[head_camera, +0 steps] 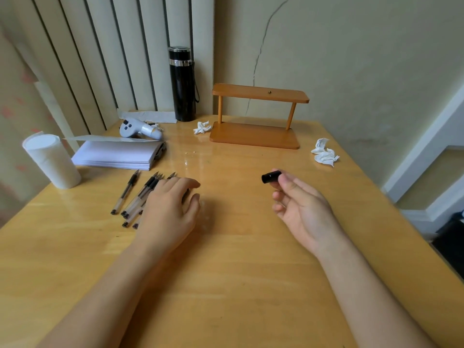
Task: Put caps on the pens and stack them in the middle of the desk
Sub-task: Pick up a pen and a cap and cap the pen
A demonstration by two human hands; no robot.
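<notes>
Several uncapped clear pens with black grips lie side by side on the left of the wooden desk, tips pointing away from me. One pen lies a little apart on their left. My left hand rests palm down over the right part of the group, fingers curved over pens and hiding them. My right hand hovers above the desk's middle right, palm turned left, pinching a black pen cap between thumb and fingertips.
A white paper roll stands at the left edge, beside a stack of white paper. Further back are a white controller, a black flask, a wooden shelf and crumpled tissues.
</notes>
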